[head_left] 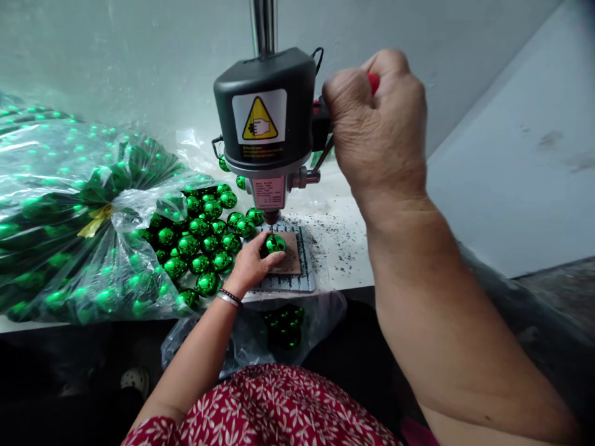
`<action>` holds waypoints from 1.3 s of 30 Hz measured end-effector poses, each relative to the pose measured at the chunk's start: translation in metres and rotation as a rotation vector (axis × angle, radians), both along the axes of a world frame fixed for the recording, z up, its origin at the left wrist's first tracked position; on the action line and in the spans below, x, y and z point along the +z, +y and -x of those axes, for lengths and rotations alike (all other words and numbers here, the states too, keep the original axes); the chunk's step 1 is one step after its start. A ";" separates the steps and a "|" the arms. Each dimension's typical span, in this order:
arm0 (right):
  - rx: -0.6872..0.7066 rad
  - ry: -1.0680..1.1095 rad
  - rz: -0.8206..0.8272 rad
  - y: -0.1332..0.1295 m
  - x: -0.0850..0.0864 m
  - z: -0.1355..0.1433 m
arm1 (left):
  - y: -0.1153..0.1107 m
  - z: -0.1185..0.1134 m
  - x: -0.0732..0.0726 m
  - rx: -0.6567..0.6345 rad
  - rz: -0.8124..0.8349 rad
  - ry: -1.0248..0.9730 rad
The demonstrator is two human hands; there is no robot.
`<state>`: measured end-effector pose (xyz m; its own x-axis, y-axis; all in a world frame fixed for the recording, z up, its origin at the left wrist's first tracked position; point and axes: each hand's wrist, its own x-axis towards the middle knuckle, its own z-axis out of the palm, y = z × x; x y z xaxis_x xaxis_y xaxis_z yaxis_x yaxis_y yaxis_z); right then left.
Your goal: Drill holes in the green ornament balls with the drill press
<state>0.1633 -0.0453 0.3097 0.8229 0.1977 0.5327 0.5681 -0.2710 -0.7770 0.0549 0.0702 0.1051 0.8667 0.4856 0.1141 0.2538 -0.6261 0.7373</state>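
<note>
My left hand [257, 259] grips a shiny green ball [276, 243] between thumb and fingers, on a brown board [290, 260] over the grey slotted base of a drill press. Right above the ball is the thin bit under the chuck [272, 217]; whether it touches cannot be told. My right hand [379, 118] is closed round the red-tipped lever at the right side of the black drill head [264, 111], which bears a yellow warning label. Loose green balls [199, 244] lie just left of the base.
A large clear bag [69, 248] of green balls, tied with yellow, fills the table's left side. Dark shavings [341, 248] litter the white table. Below the front edge hangs an open plastic bag [320, 319] with green balls. The metal column [263, 28] rises behind.
</note>
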 end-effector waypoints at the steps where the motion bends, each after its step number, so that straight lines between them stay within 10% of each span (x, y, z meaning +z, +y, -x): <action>1: 0.000 -0.005 -0.002 -0.001 -0.001 0.000 | 0.000 0.000 0.000 0.009 0.001 0.003; 22: -0.086 -0.502 -0.065 -0.031 -0.075 0.031 | -0.002 -0.001 -0.001 0.044 0.060 0.047; 39: -0.219 -0.473 -0.119 -0.034 -0.120 0.034 | -0.005 0.000 -0.003 0.072 0.079 0.023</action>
